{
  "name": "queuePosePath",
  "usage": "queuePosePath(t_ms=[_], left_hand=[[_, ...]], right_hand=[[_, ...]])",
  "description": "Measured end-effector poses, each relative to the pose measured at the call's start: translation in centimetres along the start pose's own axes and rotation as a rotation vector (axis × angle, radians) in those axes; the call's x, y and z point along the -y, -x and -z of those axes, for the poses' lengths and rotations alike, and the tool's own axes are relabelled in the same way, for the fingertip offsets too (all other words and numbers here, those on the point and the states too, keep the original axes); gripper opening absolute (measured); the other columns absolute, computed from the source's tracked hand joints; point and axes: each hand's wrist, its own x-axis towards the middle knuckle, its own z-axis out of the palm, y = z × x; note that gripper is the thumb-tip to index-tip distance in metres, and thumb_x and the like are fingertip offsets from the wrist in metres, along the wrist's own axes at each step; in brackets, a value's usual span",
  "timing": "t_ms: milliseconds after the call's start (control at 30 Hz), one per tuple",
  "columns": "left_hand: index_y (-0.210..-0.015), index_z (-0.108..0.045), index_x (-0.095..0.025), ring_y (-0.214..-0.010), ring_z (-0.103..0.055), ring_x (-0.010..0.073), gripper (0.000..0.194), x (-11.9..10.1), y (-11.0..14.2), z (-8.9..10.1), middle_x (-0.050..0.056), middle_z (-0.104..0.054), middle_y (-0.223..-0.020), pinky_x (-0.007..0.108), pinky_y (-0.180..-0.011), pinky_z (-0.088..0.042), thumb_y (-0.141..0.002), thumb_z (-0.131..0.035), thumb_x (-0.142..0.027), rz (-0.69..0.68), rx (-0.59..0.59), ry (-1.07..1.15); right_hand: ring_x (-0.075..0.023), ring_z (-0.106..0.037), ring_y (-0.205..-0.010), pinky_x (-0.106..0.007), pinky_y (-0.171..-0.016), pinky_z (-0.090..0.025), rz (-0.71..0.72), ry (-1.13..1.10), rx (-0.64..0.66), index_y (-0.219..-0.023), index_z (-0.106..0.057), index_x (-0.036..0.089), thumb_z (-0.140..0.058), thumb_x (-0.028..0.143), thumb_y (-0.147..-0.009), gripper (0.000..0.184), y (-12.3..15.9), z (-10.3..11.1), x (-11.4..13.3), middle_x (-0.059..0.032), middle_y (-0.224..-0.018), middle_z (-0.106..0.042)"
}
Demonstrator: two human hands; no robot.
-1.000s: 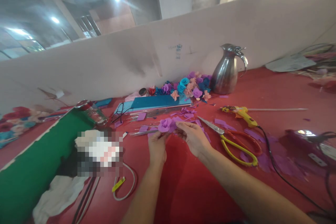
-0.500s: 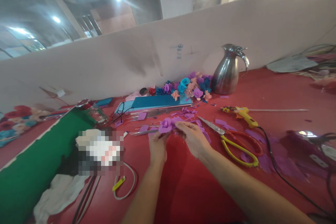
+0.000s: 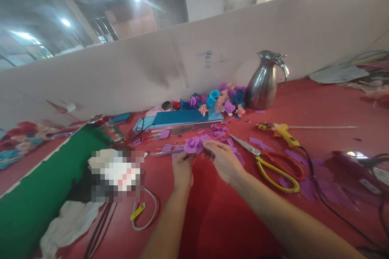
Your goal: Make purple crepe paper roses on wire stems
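Note:
A purple paper flower (image 3: 192,145) is held upright from below by my left hand (image 3: 182,166), whose fingers are closed round its base. My right hand (image 3: 223,158) is closed in a pinch at the flower's right side, on a purple petal at its edge. The fingertips of the right hand are partly hidden behind the petal. Purple paper pieces (image 3: 217,129) and thin wires (image 3: 161,153) lie on the red table just beyond the hands. Scissors (image 3: 267,166) with one red and one yellow handle lie to the right of my right hand.
A yellow glue gun (image 3: 284,134) with a black cord lies on the right. Behind stand a steel jug (image 3: 263,85), a heap of paper flowers (image 3: 223,99) and blue sheets (image 3: 188,117). On the left are a green box (image 3: 45,182), a glass jar (image 3: 111,129) and cables (image 3: 152,214).
The flower has turned slightly in my left hand, its bloom facing a little differently. Both hands stay in nearly the same place.

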Motion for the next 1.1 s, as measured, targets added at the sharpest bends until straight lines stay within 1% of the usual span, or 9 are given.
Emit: queuePosePath(t_ms=[133, 267, 367, 500, 700, 900, 1000, 1100], left_hand=[[-0.075, -0.078, -0.018, -0.076, -0.061, 0.0179, 0.02, -0.1, 0.0, 0.0, 0.001, -0.071, -0.068, 0.034, -0.084, -0.047, -0.055, -0.078, -0.02, -0.008, -0.012, -0.019], [-0.071, -0.077, -0.018, -0.075, -0.061, 0.0179, 0.017, 0.0, 0.0, 0.1, 0.0, -0.071, -0.068, 0.036, -0.083, -0.047, -0.054, -0.078, -0.021, -0.031, -0.027, -0.003], [-0.071, -0.077, -0.018, -0.074, -0.061, 0.0177, 0.017, 0.1, -0.1, 0.2, 0.0, -0.07, -0.066, 0.035, -0.083, -0.047, -0.054, -0.078, -0.02, -0.026, -0.023, 0.007], [-0.074, -0.078, -0.018, -0.075, -0.061, 0.0174, 0.019, 0.3, -0.1, 0.4, 0.001, -0.07, -0.068, 0.034, -0.083, -0.046, -0.055, -0.076, -0.019, -0.028, -0.012, -0.014], [-0.071, -0.077, -0.018, -0.071, -0.061, 0.0169, 0.016, 0.4, -0.1, 0.4, 0.0, -0.07, -0.066, 0.035, -0.083, -0.048, -0.055, -0.076, -0.019, -0.031, 0.007, -0.028], [-0.073, -0.078, -0.019, -0.073, -0.062, 0.0184, 0.016, 0.4, 0.1, 0.4, 0.0, -0.072, -0.068, 0.035, -0.082, -0.049, -0.057, -0.076, -0.02, -0.052, 0.016, -0.063], [-0.077, -0.078, -0.019, -0.076, -0.063, 0.0198, 0.019, 0.3, 0.2, 0.4, 0.0, -0.073, -0.07, 0.036, -0.083, -0.049, -0.057, -0.077, -0.021, -0.049, 0.015, -0.086], [-0.077, -0.078, -0.02, -0.075, -0.063, 0.0198, 0.018, 0.2, 0.4, 0.4, 0.0, -0.072, -0.068, 0.036, -0.082, -0.049, -0.059, -0.076, -0.022, -0.05, 0.022, -0.097]], right_hand=[[-0.0119, -0.059, -0.07, -0.026, -0.074, -0.046, -0.024, -0.06, -0.007, -0.064, -0.074, 0.019, -0.08, 0.031, -0.057, 0.015, 0.1, 0.0, -0.1, -0.0007, -0.07, -0.07], [-0.0145, -0.061, -0.073, -0.029, -0.078, -0.048, 0.003, -0.046, 0.058, -0.065, -0.074, 0.019, -0.072, 0.024, -0.059, 0.008, 0.2, 0.0, -0.3, -0.0022, -0.072, -0.071], [-0.0163, -0.062, -0.073, -0.032, -0.078, -0.048, 0.02, -0.009, 0.086, -0.067, -0.074, 0.02, -0.07, 0.021, -0.058, 0.01, 0.1, 0.0, -0.6, -0.0026, -0.074, -0.071], [-0.0153, -0.062, -0.071, -0.032, -0.078, -0.048, 0.059, 0.025, 0.1, -0.073, -0.074, 0.022, -0.076, 0.024, -0.058, 0.015, 0.1, 0.1, -1.0, -0.0009, -0.074, -0.071], [-0.0158, -0.061, -0.072, -0.033, -0.08, -0.046, 0.185, 0.145, 0.056, -0.072, -0.072, 0.022, -0.079, 0.028, -0.059, 0.015, 0.0, 0.2, -1.4, 0.0004, -0.072, -0.07], [-0.0149, -0.058, -0.068, -0.031, -0.073, -0.046, 0.248, 0.179, 0.012, -0.069, -0.07, 0.021, -0.08, 0.028, -0.058, 0.017, 0.0, 0.1, -1.6, 0.0016, -0.067, -0.067], [-0.0154, -0.057, -0.068, -0.031, -0.073, -0.046, 0.279, 0.209, 0.013, -0.07, -0.069, 0.022, -0.078, 0.029, -0.06, 0.016, -0.1, 0.2, -1.8, 0.0015, -0.068, -0.066], [-0.0165, -0.058, -0.07, -0.031, -0.073, -0.046, 0.324, 0.258, 0.012, -0.072, -0.067, 0.022, -0.077, 0.03, -0.062, 0.016, -0.3, 0.5, -1.9, 0.0012, -0.069, -0.065]])
